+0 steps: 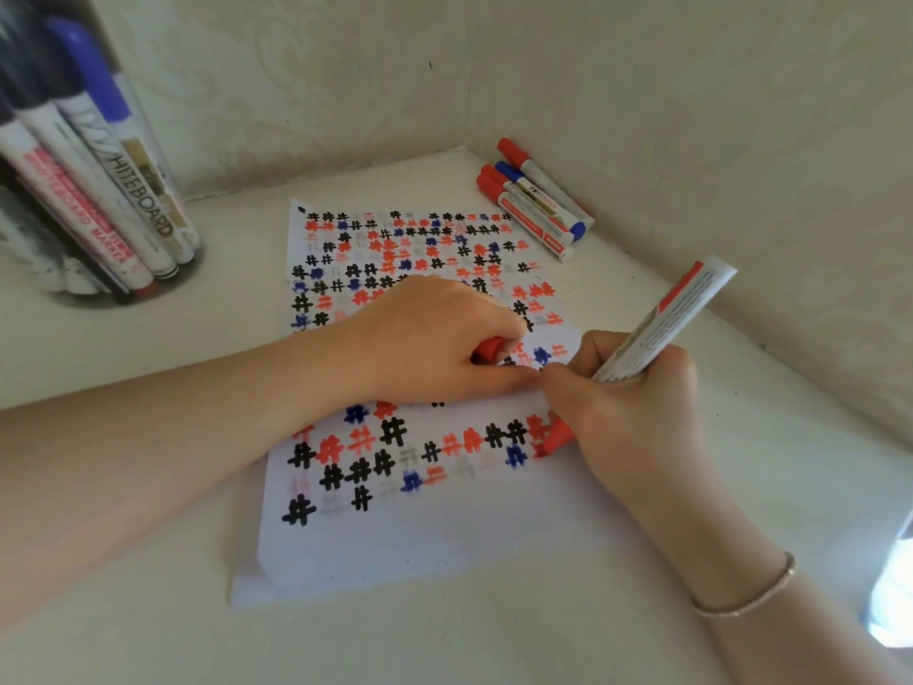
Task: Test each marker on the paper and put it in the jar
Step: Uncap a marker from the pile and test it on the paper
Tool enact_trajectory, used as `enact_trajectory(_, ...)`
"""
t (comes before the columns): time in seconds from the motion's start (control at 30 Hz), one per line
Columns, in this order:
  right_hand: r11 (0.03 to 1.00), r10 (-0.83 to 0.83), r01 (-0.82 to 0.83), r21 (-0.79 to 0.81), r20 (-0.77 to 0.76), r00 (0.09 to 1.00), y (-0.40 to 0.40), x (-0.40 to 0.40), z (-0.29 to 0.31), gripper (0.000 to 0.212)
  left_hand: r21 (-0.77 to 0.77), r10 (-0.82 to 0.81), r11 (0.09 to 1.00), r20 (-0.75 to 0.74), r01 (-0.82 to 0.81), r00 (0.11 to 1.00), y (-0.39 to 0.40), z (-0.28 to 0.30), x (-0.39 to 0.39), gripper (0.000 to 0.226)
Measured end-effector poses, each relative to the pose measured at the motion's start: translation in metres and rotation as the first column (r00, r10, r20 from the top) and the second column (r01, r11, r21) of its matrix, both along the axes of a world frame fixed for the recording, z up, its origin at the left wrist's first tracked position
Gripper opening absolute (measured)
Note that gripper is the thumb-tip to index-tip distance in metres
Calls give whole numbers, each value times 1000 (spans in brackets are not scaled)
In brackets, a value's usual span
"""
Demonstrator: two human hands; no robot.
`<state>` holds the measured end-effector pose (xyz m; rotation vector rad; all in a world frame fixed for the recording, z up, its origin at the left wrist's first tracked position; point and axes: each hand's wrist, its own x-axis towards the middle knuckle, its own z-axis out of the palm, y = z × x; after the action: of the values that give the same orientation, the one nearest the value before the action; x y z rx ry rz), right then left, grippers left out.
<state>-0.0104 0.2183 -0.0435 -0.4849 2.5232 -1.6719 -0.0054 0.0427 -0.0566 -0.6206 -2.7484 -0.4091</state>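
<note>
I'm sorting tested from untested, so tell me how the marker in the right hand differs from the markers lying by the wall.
The marker in the right hand is uncapped, tip down on the paper; the markers by the wall are capped. The held one stands tilted in the right hand; the others lie flat side by side on the table. The held one is red; the group mixes red and blue caps. All have white labelled barrels.
</note>
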Motion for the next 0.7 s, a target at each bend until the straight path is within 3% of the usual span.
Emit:
enact_trajectory(0.37, 1000, -29, 29, -11, -20, 999, -2, 0, -3, 30, -6, 7, 1000, 9, -7, 1000, 0, 2, 1, 54)
enact_trajectory(0.5, 957, -67, 117, -266, 189, 980, 0, -12, 7, 33, 17, 53, 998, 86, -55, 995, 3, 5, 2, 41)
enact_trajectory(0.6, 831, -39, 220, -511, 341, 939, -5, -31, 22, 35, 256, 61, 959, 223, -119, 973, 2, 8, 2, 29)
enact_trajectory(0.7, 686, -35, 302, -662, 384, 922, -23, -51, 36, 25, 602, -47, 765, 407, -229, 912, -5, 12, 1, 18)
